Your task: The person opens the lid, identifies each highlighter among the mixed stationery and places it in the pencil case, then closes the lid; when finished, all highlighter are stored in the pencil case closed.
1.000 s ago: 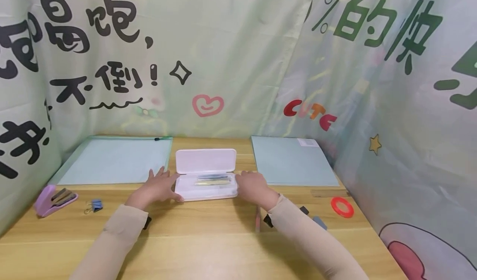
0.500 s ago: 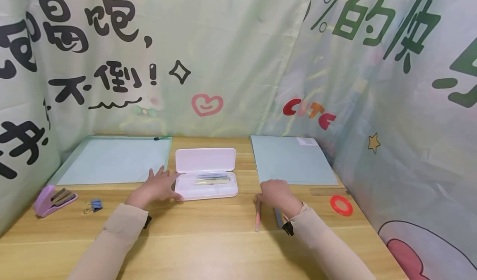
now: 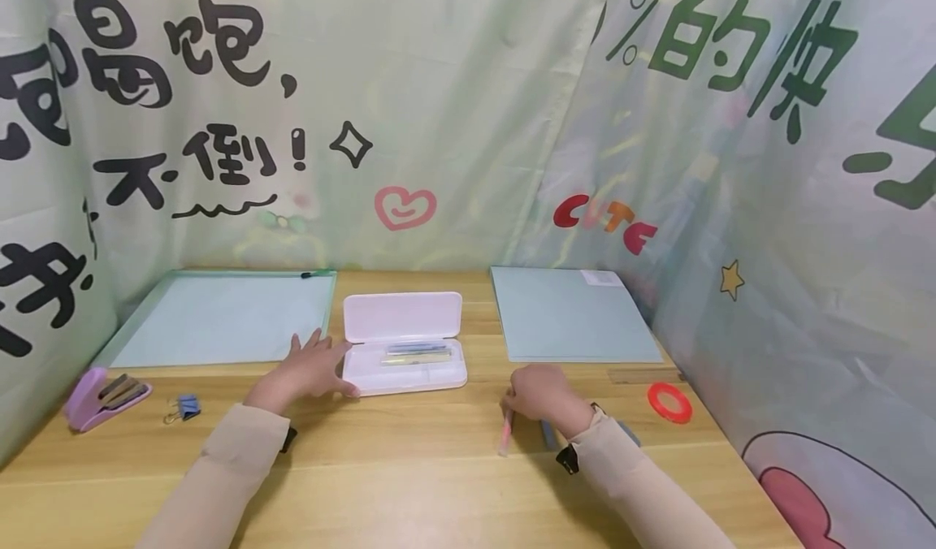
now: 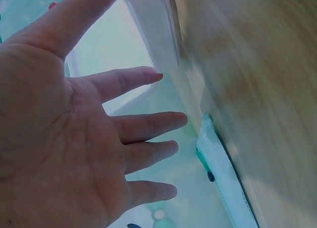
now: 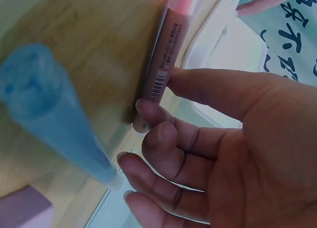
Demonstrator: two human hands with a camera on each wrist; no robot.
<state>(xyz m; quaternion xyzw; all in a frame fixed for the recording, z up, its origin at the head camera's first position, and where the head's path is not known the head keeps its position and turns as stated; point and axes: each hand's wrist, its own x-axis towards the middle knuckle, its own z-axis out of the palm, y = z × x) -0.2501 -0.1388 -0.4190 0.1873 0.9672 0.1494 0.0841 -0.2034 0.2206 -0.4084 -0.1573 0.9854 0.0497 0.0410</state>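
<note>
A white pencil case (image 3: 366, 380) stands with its lid raised in the middle of the table, several pens (image 3: 417, 354) lying inside. My left hand (image 3: 303, 373) is at its left end, fingers spread and straight, thumb and index finger right at the case edge. To the right of the case, my right hand (image 3: 544, 393) pinches a pink pen (image 5: 166, 49) between thumb and index finger, by its barcode end. Its other fingers are curled loosely. Beside that hand lies a blue pen (image 5: 59, 114), partly hidden under the hand in the head view.
Pale blue folders (image 3: 578, 313) lie at the back right and back left (image 3: 227, 317). On the left are an open purple item (image 3: 88, 403) and a blue binder clip (image 3: 188, 406). A red ring (image 3: 669, 415) and a clear ruler (image 3: 643, 376) are on the right.
My right hand has left the right end of the pencil case, moved right and toward me, and taken hold of the pink pen. The left hand has stayed in place.
</note>
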